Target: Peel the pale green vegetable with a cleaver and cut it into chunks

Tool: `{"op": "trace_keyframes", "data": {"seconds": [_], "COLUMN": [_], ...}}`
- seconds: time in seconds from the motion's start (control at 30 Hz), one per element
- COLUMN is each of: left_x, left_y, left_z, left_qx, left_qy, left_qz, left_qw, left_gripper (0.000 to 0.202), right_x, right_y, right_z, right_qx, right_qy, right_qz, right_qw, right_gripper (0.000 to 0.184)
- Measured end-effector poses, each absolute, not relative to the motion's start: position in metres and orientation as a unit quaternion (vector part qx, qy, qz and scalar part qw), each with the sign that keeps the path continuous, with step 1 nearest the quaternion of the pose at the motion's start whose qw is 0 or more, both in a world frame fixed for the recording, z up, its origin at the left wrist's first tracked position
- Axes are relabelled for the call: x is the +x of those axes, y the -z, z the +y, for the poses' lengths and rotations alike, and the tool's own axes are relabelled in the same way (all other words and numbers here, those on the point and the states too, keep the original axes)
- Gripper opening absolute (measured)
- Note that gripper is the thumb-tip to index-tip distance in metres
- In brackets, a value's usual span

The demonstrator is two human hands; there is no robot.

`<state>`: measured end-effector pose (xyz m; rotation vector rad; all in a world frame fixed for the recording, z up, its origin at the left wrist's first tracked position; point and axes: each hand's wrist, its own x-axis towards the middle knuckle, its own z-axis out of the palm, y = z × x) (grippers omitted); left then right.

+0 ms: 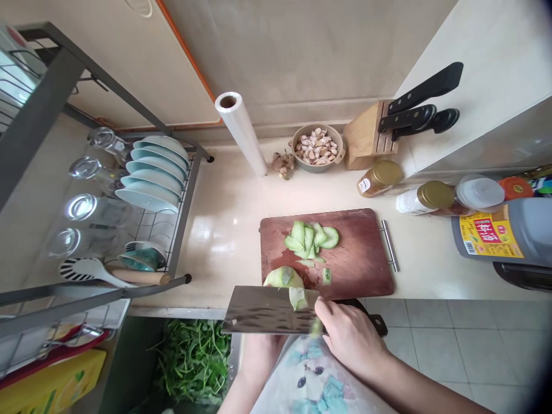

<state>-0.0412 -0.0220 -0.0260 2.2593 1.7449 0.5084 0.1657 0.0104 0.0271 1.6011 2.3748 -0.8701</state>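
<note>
Fingers of my right hand were closed around the cleaver at lower centre; left hand sat behind the blade, grip unclear. Green slices lay cut on the wooden board; a gourd chunk remained uncut beside the blade.

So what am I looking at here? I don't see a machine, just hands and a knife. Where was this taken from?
This is one picture from a camera worn on a person's head, looking forward and down. There is no machine; those are the person's own bare hands. The right hand grips a cleaver over a wooden cutting board on a pale kitchen counter. Slices of a peeled green vegetable lie on the board, with a larger chunk by the blade. The left hand is mostly behind the blade, so what it holds cannot be told. Further back stand a bowl of garlic cloves and a knife block.
</note>
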Motion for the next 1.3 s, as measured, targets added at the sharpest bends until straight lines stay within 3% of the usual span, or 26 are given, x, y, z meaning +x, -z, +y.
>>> {"op": "trace_keyframes", "data": {"seconds": [0.17,0.57,0.87,1.07,1.3], "left_x": [-0.042,-0.046,-0.046,-0.043,-0.038], "left_y": [0.031,0.036,0.043,0.035,0.026], "left_z": [-0.025,-0.026,-0.03,-0.025,-0.018], "left_qx": [0.776,0.774,0.777,0.781,0.776], "left_qy": [-0.153,-0.158,-0.161,-0.17,-0.163], "left_qz": [0.595,0.587,0.595,0.595,0.603], "left_qw": [0.141,0.177,0.13,0.082,0.091], "left_gripper": [0.017,0.016,0.015,0.011,0.028], "right_x": [0.159,0.158,0.146,0.143,0.144], "right_y": [-0.029,-0.025,-0.018,-0.02,-0.032], "right_z": [0.0,-0.002,0.001,0.011,0.04], "right_qx": [0.53,0.538,0.562,0.564,0.565], "right_qy": [0.219,0.198,0.172,0.211,0.287], "right_qz": [0.81,0.806,0.794,0.784,0.755], "right_qw": [0.122,0.146,0.154,0.149,0.171], "right_gripper": [0.035,0.033,0.028,0.028,0.022]}}
